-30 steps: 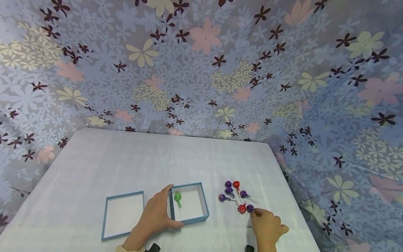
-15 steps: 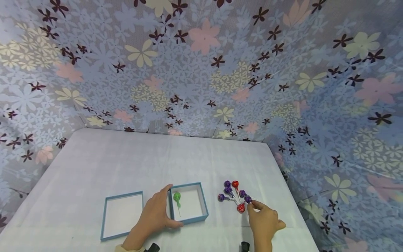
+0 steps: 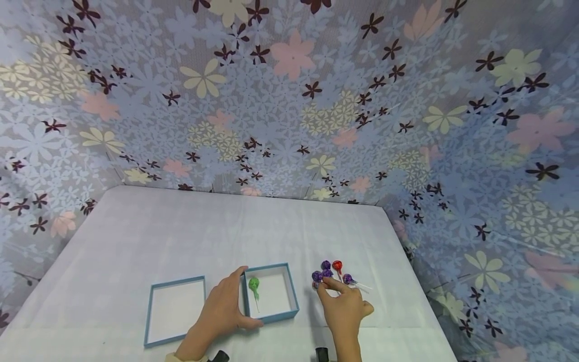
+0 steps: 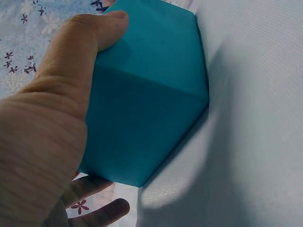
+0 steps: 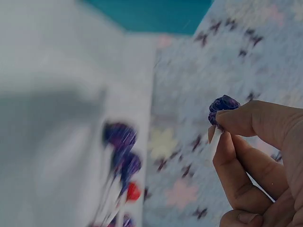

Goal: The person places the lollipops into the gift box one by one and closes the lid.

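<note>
The right hand [image 3: 343, 307] pinches a purple lollipop [image 5: 223, 105] by its stick. The left hand [image 3: 223, 307] grips the blue box [image 3: 293, 294].

Three cameras: one up high on the head, one close by each hand

The head camera looks forward and down from far back, so both hands look small; the left hand [image 3: 221, 311] grips the blue box [image 3: 270, 292] and the right hand [image 3: 342, 310] is just to its right. The left wrist camera sits right behind the left hand [image 4: 45, 137] and faces the blue box [image 4: 147, 109] from very near, so both views share that box. The right wrist camera sits just under the right hand [image 5: 265, 156] and looks past its fingers at the lollipops [image 5: 120, 156], which the head view shares too [image 3: 332, 271].
</note>
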### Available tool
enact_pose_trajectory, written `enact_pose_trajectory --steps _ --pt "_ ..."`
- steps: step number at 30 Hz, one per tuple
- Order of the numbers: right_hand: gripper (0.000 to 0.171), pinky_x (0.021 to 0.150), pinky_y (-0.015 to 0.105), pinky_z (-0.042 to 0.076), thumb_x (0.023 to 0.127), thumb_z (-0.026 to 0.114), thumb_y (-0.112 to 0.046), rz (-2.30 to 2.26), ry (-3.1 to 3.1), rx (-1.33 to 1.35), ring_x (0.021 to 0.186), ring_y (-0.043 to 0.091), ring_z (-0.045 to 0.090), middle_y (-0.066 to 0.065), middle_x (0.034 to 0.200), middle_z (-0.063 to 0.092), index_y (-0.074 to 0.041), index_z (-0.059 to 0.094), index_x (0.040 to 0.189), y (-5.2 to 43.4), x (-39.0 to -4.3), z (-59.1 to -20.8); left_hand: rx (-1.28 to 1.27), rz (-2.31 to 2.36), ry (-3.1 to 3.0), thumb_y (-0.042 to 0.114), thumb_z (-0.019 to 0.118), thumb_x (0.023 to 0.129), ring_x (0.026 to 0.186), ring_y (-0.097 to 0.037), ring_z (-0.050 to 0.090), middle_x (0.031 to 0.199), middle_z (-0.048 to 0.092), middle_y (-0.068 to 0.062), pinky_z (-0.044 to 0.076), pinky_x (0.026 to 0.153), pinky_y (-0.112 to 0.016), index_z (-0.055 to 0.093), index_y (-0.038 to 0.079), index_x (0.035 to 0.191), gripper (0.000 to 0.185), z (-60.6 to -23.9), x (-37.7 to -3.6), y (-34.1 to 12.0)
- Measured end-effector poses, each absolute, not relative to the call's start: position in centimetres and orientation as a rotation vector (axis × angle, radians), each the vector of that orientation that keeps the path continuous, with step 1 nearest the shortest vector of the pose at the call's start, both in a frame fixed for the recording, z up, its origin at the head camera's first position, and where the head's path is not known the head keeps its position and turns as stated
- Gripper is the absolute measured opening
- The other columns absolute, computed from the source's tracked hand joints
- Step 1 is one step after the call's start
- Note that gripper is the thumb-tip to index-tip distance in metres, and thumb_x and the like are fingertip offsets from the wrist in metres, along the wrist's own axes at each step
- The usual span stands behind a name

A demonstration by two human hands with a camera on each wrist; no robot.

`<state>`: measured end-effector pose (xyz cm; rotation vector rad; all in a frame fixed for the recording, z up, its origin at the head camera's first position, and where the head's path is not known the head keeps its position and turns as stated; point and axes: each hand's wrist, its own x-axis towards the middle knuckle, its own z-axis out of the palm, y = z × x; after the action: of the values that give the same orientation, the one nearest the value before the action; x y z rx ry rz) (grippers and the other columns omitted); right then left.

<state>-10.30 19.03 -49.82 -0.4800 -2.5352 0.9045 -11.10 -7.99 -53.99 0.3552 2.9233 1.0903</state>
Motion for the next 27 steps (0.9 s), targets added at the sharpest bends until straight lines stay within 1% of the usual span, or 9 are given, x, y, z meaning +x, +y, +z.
enact_pose_trajectory --steps 4,6,10,16,19,23,27 --pt "0.010 0.085 0.056 0.017 0.078 0.085 -0.022 1.009 -2.482 -0.380 0.090 0.025 0.058 -0.008 0.074 0.075 -0.019 0.082 0.087 17.0 -10.2 -48.8 0.344 1.092 2.918 0.068 0.092 0.046 0.114 -0.032 0.060 0.133 0.060 -0.012 0.050 0.095 -0.054 0.035 0.010 0.152 0.133 -54.0 -11.1 -7.9" --pt "0.010 0.085 0.055 0.016 0.078 0.085 -0.021 1.046 -2.467 -0.334 0.088 0.023 0.058 -0.010 0.074 0.075 -0.020 0.082 0.087 16.2 -10.3 -48.5 0.334 1.095 2.914 0.068 0.092 0.046 0.114 -0.032 0.060 0.133 0.059 -0.012 0.050 0.096 -0.054 0.035 0.009 0.152 0.134 -54.0 -11.1 -7.9" --pt "0.011 0.083 0.053 0.016 0.076 0.086 -0.020 1.071 -2.470 -0.273 0.081 0.022 0.055 -0.014 0.074 0.074 -0.021 0.082 0.086 14.7 -10.5 -48.4 0.320 1.095 2.923 0.069 0.092 0.044 0.112 -0.029 0.060 0.131 0.060 -0.011 0.050 0.097 -0.053 0.035 0.009 0.151 0.135 -54.0 -11.1 -7.7" --pt "0.011 0.080 0.049 0.018 0.075 0.087 -0.022 1.070 -2.509 -0.206 0.080 0.015 0.053 -0.022 0.071 0.070 -0.026 0.081 0.083 12.7 -10.5 -48.9 0.311 1.069 2.945 0.071 0.091 0.043 0.106 -0.026 0.061 0.124 0.063 -0.009 0.051 0.093 -0.053 0.037 0.008 0.150 0.135 -54.2 -10.8 -7.7" --pt "0.010 0.078 0.047 0.019 0.074 0.086 -0.024 1.056 -2.524 -0.152 0.077 0.016 0.054 -0.025 0.069 0.068 -0.028 0.082 0.082 11.6 -10.6 -49.3 0.311 1.050 2.950 0.073 0.090 0.044 0.111 -0.029 0.061 0.128 0.062 -0.010 0.047 0.097 -0.055 0.037 0.008 0.151 0.135 -54.1 -10.7 -7.8" --pt "0.010 0.077 0.046 0.020 0.075 0.085 -0.024 1.011 -2.545 -0.080 0.073 0.017 0.053 -0.025 0.068 0.067 -0.028 0.082 0.083 10.3 -10.9 -49.8 0.347 1.027 2.975 0.074 0.088 0.047 0.120 -0.031 0.058 0.135 0.060 -0.011 0.040 0.102 -0.059 0.036 0.008 0.152 0.134 -54.0 -10.8 -7.9" --pt "0.010 0.075 0.047 0.022 0.074 0.082 -0.025 0.899 -2.593 -0.063 0.070 0.013 0.048 -0.019 0.067 0.069 -0.028 0.082 0.084 9.4 -11.2 -50.3 0.373 1.001 2.996 0.075 0.087 0.048 0.121 -0.032 0.058 0.137 0.059 -0.012 0.039 0.103 -0.059 0.035 0.008 0.152 0.134 -54.0 -10.9 -7.9"
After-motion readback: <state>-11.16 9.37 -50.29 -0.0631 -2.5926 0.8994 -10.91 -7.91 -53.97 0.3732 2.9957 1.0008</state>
